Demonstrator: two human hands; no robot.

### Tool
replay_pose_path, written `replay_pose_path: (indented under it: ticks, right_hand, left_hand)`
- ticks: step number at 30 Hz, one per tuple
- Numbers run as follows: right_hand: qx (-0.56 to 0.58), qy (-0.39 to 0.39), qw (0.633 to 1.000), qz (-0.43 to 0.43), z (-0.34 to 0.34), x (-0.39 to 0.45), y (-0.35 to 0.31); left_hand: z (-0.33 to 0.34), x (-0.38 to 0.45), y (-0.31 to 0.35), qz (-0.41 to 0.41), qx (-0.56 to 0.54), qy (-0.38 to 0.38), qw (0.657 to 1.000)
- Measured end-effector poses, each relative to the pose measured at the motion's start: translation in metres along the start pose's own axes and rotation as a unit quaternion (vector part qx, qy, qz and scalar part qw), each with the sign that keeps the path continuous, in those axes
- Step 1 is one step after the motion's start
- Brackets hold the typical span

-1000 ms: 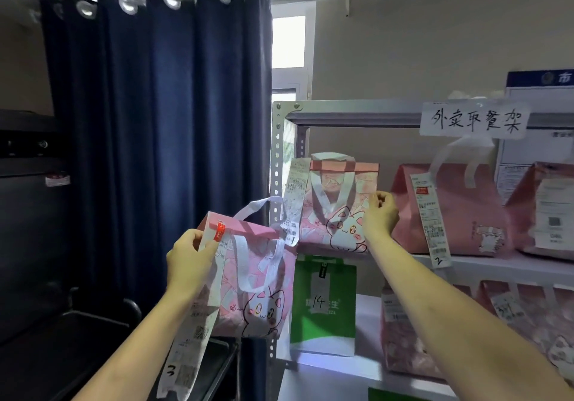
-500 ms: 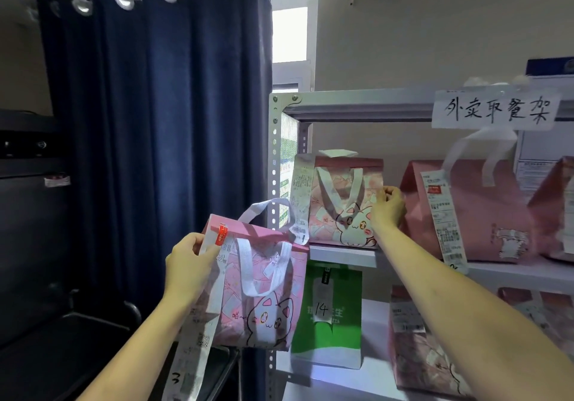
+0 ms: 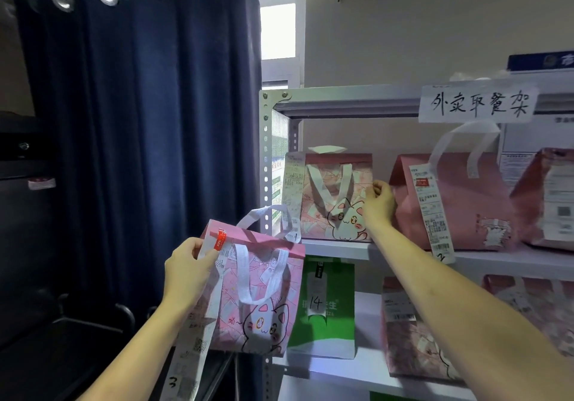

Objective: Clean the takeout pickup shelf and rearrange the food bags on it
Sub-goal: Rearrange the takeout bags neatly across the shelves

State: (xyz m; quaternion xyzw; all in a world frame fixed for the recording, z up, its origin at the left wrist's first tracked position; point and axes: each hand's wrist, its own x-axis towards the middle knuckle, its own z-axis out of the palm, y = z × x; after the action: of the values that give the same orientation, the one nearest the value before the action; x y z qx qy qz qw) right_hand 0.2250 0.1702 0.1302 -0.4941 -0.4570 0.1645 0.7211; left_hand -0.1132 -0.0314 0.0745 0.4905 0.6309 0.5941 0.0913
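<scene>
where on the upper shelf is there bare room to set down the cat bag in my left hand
Little bare room. The upper shelf is crowded: the cat bag under the right hand sits almost against the plain pink bag. Only a thin strip shows between it and the left post. The held bag in the left hand looks too wide for it.

A handwritten paper sign [image 3: 476,104] taped to the shelf's top rail reads "外卖取餐架". The white tag [image 3: 316,300] on the green bag [image 3: 323,335] bears a handwritten "14". The long receipt [image 3: 186,360] hanging from the held pink cat bag [image 3: 257,301] ends in a handwritten "3". The receipt [image 3: 433,214] on the plain pink bag [image 3: 466,205] ends in "2". The smaller print is too blurred to read.
</scene>
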Motion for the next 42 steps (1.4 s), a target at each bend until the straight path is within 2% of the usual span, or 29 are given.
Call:
replay_pose_path:
  ticks: [13, 23, 30, 42]
  right_hand:
    - [0.002, -0.040, 0.998, -0.045, -0.023, -0.068, -0.007]
    - [-0.015, -0.066, 0.998, -0.005, -0.065, -0.168, 0.037]
    - [-0.029, -0.098, 0.993, 0.058, -0.101, -0.223, 0.064]
    - [-0.020, -0.104, 0.987, 0.121, -0.155, -0.231, 0.129]
  left_hand:
    - [-0.010, -0.030, -0.008, -0.008, -0.013, -0.025, 1.000]
    - [0.008, -0.066, -0.019, -0.019, -0.038, -0.070, 0.997]
    - [0.042, -0.094, -0.028, -0.039, -0.071, -0.095, 0.992]
    - [0.121, -0.139, -0.044, -0.085, -0.139, -0.122, 0.979]
